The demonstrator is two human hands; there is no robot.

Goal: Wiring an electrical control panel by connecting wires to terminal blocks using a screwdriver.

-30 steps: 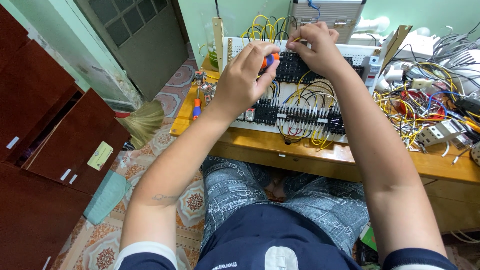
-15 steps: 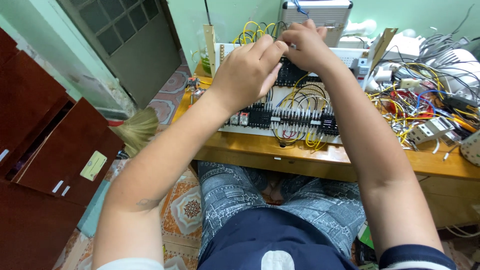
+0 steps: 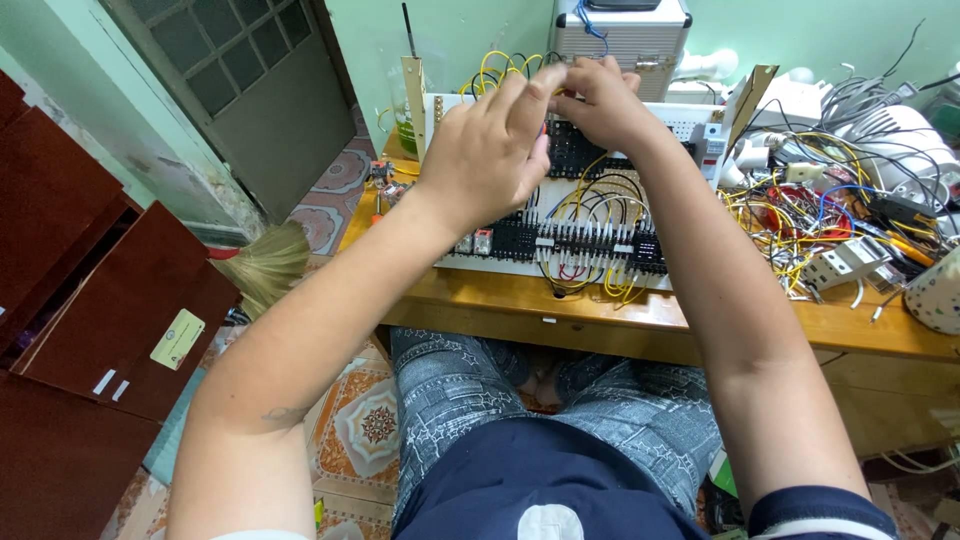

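2 hands at the top of a wiring panel on a low wooden bench

the left hand (image 3: 490, 150) and right hand (image 3: 600, 105) meet over the upper edge of the wiring panel (image 3: 580, 215), fingers bunched as if pinching something small (what they grip i cannot tell, it is hidden). the panel lies tilted on the wooden bench (image 3: 690, 325), yellow wires looping across its black terminal rows. a tangle of coloured wires (image 3: 800, 215) lies to its right, a metal case (image 3: 620, 35) behind. pale green walls, a grey door (image 3: 250, 100), dark red cabinets (image 3: 90, 330), a broom (image 3: 265, 265) on patterned floor tiles.
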